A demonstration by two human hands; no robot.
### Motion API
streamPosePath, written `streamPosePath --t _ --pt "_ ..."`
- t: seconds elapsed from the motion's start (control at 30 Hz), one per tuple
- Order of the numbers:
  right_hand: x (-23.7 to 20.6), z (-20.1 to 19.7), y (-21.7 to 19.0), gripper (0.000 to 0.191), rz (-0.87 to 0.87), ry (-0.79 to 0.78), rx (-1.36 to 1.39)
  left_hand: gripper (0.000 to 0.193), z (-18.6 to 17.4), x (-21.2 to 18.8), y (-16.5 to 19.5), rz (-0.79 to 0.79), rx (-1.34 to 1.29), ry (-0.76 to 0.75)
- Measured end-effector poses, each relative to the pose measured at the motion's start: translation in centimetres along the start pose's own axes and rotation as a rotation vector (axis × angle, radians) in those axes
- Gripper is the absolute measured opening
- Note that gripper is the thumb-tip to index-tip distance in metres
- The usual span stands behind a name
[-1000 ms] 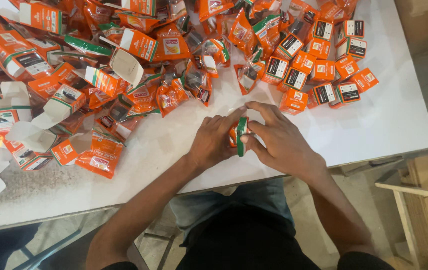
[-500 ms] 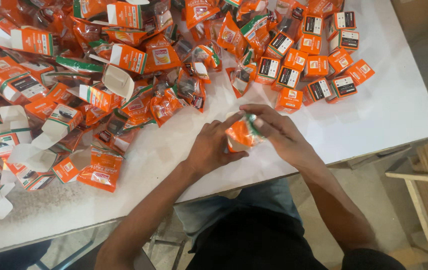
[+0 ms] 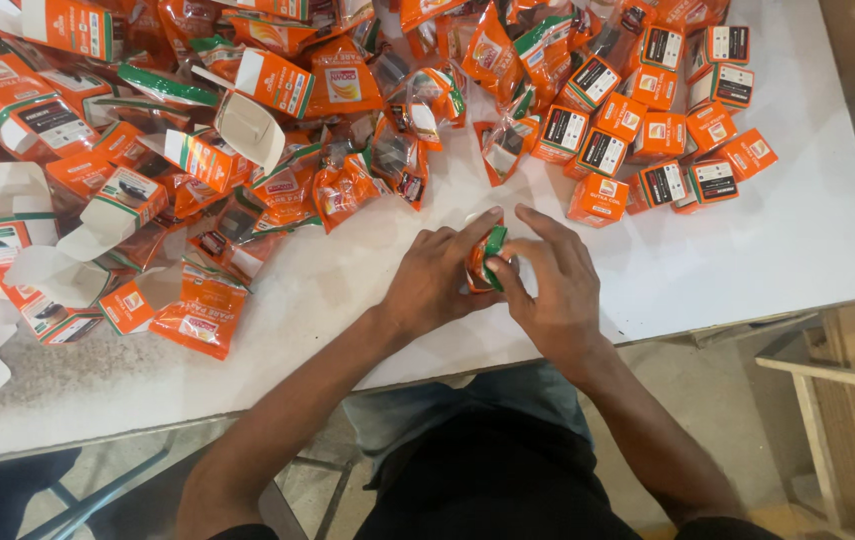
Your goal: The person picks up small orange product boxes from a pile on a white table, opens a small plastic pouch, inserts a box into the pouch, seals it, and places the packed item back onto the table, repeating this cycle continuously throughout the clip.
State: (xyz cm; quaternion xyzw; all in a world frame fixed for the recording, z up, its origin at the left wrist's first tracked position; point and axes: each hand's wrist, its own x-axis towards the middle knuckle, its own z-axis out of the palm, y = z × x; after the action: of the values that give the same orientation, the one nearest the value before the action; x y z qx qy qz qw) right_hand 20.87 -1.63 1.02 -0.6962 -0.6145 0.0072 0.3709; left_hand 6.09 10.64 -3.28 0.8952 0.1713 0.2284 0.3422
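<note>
— So, what have you got in the hands?

— I see both closed on one small orange carton with a green edge (image 3: 487,262), held just above the white table (image 3: 807,240). My left hand (image 3: 432,280) wraps its left side, fingers curled over the top; my right hand (image 3: 555,285) pinches the right side, thumb against the green flap. Whether that flap is tucked in, I cannot tell.

— And the packages around them?

— Beyond the right hand, up and to the right, closed orange boxes (image 3: 662,110) stand in loose rows, squarish cardboard, most with a dark label panel on one face. The nearest one, a single orange box (image 3: 597,198), sits just past my right fingertips, apart from them. Beyond the left hand lies a heap of glossy orange pouches (image 3: 347,185), crinkled film with clear windows. Far left of that hand are unfolded cartons (image 3: 117,205), orange outside, plain white inside, flaps standing open. One flat orange pouch (image 3: 202,320) lies alone to the left of my left forearm, near the table's front edge.
</note>
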Motion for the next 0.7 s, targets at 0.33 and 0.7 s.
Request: streamPosePath --t 0.33,0.7 --pt "1.4 -2.2 -0.2 0.042 -0.25 -0.297 -0.347 0.11 -0.1 -0.3 0.0 0.089 0.022 0.013" --pt "0.9 -0.4 0.9 0.031 0.161 -0.329 0.109 0.095 -0.5 -0.6 0.3 0.188 -0.032 0.134"
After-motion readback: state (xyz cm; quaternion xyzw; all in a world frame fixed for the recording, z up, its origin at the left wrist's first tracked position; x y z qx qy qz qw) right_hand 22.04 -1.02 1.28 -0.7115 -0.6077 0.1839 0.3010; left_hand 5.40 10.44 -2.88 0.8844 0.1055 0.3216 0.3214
